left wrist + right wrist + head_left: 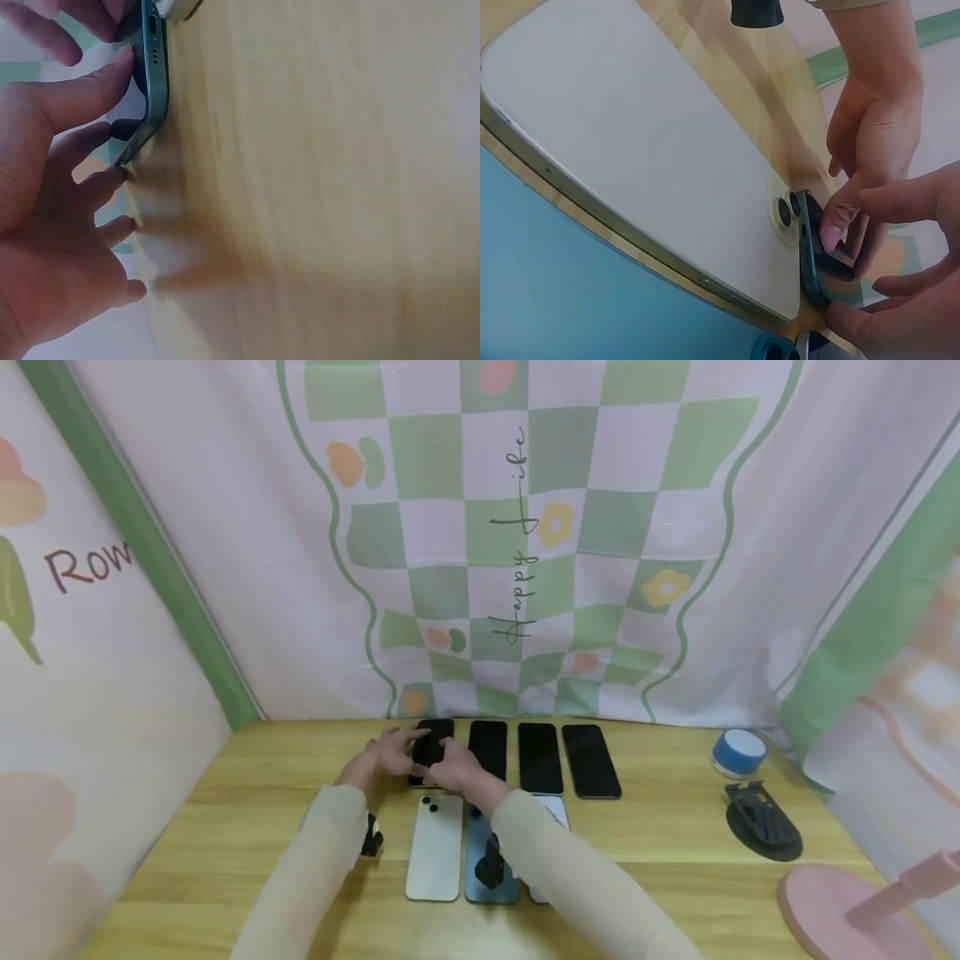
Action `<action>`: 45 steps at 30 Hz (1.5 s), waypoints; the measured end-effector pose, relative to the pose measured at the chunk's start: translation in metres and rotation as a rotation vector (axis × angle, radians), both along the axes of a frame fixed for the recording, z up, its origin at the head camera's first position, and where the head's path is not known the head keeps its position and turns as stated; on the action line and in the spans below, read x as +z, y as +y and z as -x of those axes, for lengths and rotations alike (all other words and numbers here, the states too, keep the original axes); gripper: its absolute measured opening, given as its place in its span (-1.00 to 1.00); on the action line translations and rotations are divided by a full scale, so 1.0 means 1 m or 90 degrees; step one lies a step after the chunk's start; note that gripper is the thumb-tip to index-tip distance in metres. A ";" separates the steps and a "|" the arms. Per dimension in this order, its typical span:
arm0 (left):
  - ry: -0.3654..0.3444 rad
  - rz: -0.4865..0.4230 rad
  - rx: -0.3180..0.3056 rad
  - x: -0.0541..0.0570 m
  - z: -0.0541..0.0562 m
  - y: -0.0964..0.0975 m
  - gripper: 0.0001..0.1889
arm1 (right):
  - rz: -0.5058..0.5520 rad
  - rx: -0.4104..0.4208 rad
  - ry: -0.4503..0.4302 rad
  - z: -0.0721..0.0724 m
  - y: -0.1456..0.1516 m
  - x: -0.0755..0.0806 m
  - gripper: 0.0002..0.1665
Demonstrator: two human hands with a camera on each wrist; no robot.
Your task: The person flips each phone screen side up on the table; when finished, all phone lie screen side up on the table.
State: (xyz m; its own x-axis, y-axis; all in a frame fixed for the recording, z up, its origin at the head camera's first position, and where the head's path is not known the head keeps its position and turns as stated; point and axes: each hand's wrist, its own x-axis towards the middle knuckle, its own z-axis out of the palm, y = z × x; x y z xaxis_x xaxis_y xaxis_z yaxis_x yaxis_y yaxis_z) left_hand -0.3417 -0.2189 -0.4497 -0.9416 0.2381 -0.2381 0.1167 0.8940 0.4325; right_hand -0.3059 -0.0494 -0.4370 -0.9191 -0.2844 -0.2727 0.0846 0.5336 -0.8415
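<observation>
A dark-screened smartphone (431,750) with a teal frame lies face up at the left end of the back row. My left hand (393,752) holds its left side, thumb (112,79) on the screen near the bottom end and forefinger at the side edge. Over the right side is my right hand (454,766), with a finger touching the lower right corner in the right wrist view and the thumb held above the screen. Closer to me lie a white phone (641,127) and a blue phone (592,270), backs up. My right forearm partly hides another white phone (553,808).
Rightward along the back row lie more black-screened phones (540,758), (592,762). A blue-and-white round container (739,752), a black stand (763,822) and a pink round-based stand (847,910) occupy the table's right side. A patterned curtain (495,568) hangs behind the table.
</observation>
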 end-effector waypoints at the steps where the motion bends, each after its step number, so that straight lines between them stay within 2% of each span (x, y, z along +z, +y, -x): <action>1: -0.002 0.002 0.002 0.000 0.000 0.001 -0.17 | 0.003 0.002 -0.003 0.000 0.001 0.000 -0.03; 4: 0.005 0.015 0.003 0.002 -0.001 0.006 -0.18 | 0.005 0.013 -0.008 0.000 0.006 0.002 -0.06; 8: 0.072 0.041 -0.019 0.010 -0.003 0.017 -0.18 | -0.034 0.014 0.032 0.003 0.022 0.015 -0.13; 11: 0.139 0.053 -0.069 0.019 -0.005 0.032 -0.21 | -0.082 0.017 0.085 0.006 0.042 0.031 -0.19; 15: 0.166 0.058 -0.148 0.030 -0.017 0.059 -0.27 | -0.148 0.070 0.148 0.001 0.073 0.043 -0.28; 21: 0.150 0.068 -0.217 0.029 -0.047 0.110 -0.37 | -0.240 0.187 0.239 -0.026 0.126 0.037 -0.33; 25: 0.172 0.094 -0.253 0.022 -0.067 0.132 -0.42 | -0.294 0.227 0.310 -0.053 0.156 0.027 -0.34; 28: 0.181 0.101 -0.275 0.016 -0.078 0.143 -0.44 | -0.319 0.250 0.343 -0.072 0.175 0.022 -0.34; 32: 0.170 0.089 -0.285 0.013 -0.084 0.147 -0.47 | -0.333 0.300 0.372 -0.090 0.189 0.014 -0.31; 38: 0.153 0.085 -0.283 0.010 -0.088 0.150 -0.47 | -0.340 0.367 0.351 -0.109 0.202 0.001 -0.25; 45: 0.127 0.067 -0.277 0.005 -0.091 0.156 -0.43 | -0.342 0.372 0.330 -0.125 0.210 -0.008 -0.28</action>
